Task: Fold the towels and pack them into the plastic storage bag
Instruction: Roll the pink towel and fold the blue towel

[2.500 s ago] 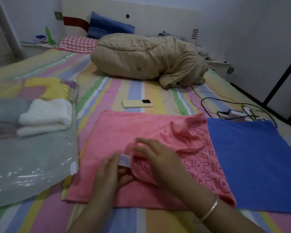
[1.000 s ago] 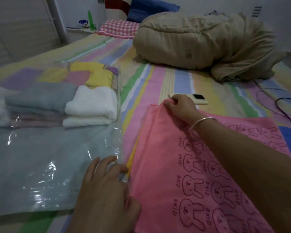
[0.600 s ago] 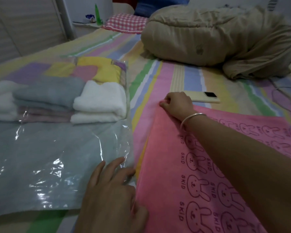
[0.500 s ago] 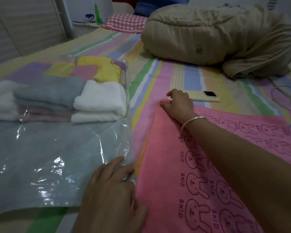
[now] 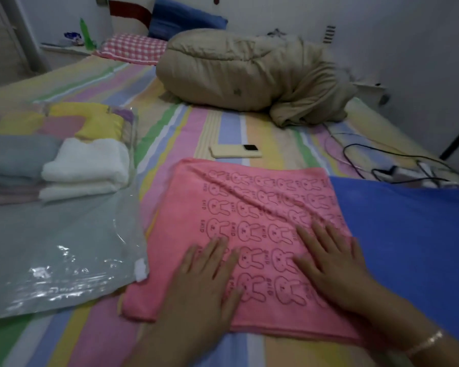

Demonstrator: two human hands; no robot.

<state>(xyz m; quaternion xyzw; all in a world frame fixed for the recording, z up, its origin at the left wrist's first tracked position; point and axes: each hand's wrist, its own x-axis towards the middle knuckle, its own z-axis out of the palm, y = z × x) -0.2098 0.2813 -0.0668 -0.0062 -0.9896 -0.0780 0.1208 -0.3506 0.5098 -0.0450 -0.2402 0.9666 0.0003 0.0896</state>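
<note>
Counted on the striped bed

Two hands (image 5: 207,276) (image 5: 329,263); one pink bunny-print towel (image 5: 239,207); one blue towel (image 5: 408,234); one plastic storage bag (image 5: 51,247); one phone (image 5: 235,152); two pillows (image 5: 133,49) (image 5: 186,21); one bundled beige quilt (image 5: 244,72).

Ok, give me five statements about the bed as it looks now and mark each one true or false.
1. Both hands, the left hand and the right hand, lie flat on the pink towel. True.
2. The phone lies on top of the pink towel. False: it lies on the striped sheet beyond the towel.
3. A blue towel lies to the right of the pink one. True.
4. The plastic bag holds nothing. False: folded towels, a white towel among them, are inside.
5. The left hand grips the plastic bag. False: it rests on the pink towel.
</note>
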